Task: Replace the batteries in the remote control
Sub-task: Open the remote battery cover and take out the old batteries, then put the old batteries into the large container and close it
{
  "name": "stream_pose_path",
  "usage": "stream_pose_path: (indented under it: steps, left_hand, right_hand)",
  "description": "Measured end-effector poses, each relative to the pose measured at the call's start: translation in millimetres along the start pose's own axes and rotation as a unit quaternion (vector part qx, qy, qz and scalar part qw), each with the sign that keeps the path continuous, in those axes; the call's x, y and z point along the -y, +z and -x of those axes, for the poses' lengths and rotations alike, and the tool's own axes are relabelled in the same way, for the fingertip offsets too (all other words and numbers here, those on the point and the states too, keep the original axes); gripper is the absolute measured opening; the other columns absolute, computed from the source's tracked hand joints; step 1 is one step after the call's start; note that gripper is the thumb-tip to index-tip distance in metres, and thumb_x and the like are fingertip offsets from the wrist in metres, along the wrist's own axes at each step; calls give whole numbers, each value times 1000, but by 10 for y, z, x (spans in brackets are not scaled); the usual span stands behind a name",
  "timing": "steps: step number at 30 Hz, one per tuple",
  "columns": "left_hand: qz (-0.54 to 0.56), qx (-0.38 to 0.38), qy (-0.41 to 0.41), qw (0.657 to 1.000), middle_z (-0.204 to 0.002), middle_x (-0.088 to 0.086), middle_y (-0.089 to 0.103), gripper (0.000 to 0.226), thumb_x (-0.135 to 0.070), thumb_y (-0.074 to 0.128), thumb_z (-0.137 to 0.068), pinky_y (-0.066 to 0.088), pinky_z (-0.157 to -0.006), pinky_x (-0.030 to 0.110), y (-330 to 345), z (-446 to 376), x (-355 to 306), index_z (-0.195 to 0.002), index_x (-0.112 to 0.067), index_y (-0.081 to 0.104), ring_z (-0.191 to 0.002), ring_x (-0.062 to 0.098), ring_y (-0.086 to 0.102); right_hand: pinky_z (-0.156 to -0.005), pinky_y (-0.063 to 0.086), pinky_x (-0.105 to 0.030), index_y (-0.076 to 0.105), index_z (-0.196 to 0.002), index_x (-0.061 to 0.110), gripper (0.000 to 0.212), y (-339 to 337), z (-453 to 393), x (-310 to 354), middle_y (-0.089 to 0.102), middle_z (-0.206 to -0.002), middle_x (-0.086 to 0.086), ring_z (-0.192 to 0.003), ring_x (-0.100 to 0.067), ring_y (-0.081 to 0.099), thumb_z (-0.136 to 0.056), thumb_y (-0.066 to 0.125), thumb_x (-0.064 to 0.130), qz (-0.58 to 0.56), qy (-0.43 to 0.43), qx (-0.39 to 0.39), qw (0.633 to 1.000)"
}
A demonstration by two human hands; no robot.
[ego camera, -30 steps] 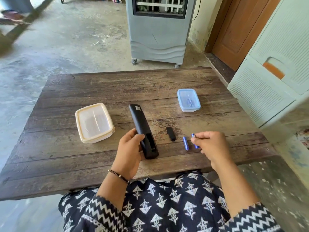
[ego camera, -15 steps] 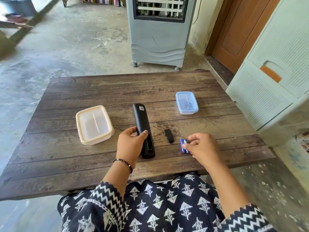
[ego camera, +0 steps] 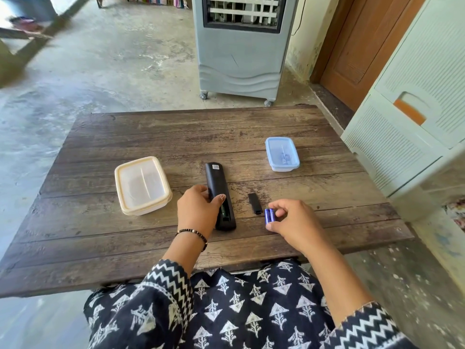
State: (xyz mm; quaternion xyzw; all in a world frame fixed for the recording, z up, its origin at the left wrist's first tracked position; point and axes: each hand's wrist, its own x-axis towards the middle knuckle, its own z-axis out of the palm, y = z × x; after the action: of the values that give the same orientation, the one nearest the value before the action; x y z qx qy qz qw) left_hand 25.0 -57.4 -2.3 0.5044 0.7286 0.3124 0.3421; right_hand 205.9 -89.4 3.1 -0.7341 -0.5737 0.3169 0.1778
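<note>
We steady the long black plastic remote control [ego camera: 219,195], which lies face down near the middle of the dark wooden plank table [ego camera: 105,248] with its battery bay open at the near end. Our left hand [ego camera: 198,210] holds its side, thumb curled over the casing. Our right hand [ego camera: 293,217] pinches two small blue cylindrical batteries [ego camera: 269,215] side by side between thumb and fingertips, just above the table. The small black battery cover [ego camera: 253,203] lies loose between remote and batteries.

The batteries look light, rigid and smooth, so they will likely roll or slip; we judge a grip across the middle of both barrels safest. The remote looks stiff and light; we hold it by the long edges.

A cream-lidded box [ego camera: 142,185] sits left, a blue-lidded box [ego camera: 282,153] right.
</note>
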Motion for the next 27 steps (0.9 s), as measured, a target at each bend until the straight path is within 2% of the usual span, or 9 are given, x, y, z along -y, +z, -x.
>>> stream_pose_path:
  steps: [3,8,12,16,19,21,24,27]
  left_hand:
    - [-73,-14,27,997,-93,8,68,16,-26,66,-83,47,-71,29,12,-59,-70,-87,-12,59,-88,25,62]
    - [-164,-11,13,986,-80,3,60,22,-31,62,-86,39,-63,30,40,-125,-108,-90,-10,62,-73,23,53]
    - [-156,-17,21,987,-81,5,62,24,-31,61,-86,38,-63,29,62,-124,-56,-89,-8,62,-72,22,52]
    - [-135,-21,33,990,-91,6,66,24,-33,59,-87,40,-66,29,65,-99,-9,-91,-9,59,-83,23,57]
    - [-109,-30,54,992,-105,4,65,32,-36,57,-87,45,-78,31,16,-17,65,-109,-12,57,-98,23,58]
    - [-95,-64,80,990,-109,2,63,35,-36,56,-88,47,-82,32,-87,73,133,-115,-14,56,-99,20,59]
    - [-70,-147,117,980,-113,4,58,33,-30,58,-87,46,-80,31,-337,209,247,-116,-15,56,-97,22,58]
    - [-74,-245,80,963,-127,15,47,41,-23,61,-85,36,-97,42,-647,228,422,-124,-14,51,-118,34,43]
  right_hand:
    - [-56,26,-8,59,-122,22,53,12,4,-2,59,-108,1,-88,-8,50,-73,76,13,12,-15,14,1000]
    - [-57,26,-8,57,-124,22,53,6,3,2,56,-106,3,-87,-7,48,-74,76,15,32,-27,18,999]
    - [-56,29,-13,58,-122,28,53,5,3,-9,55,-100,6,-79,-5,48,-74,76,16,24,-28,25,999]
    - [-58,34,-17,57,-120,26,50,7,4,-25,56,-98,4,-75,-8,50,-74,75,15,1,-23,22,999]
    - [-60,37,-19,56,-120,23,49,2,10,-25,54,-95,5,-74,-8,50,-76,74,15,-9,-23,18,1000]
    - [-66,39,-22,57,-120,22,47,-4,16,-20,54,-96,5,-76,-9,52,-77,73,17,-8,-22,15,1000]
    - [-72,41,-24,57,-118,22,42,-9,47,9,54,-102,4,-81,-10,53,-79,71,20,28,-25,-16,999]
    - [-78,46,-28,58,-117,20,37,42,119,165,54,-109,3,-93,-15,55,-82,68,20,61,-78,-79,992]
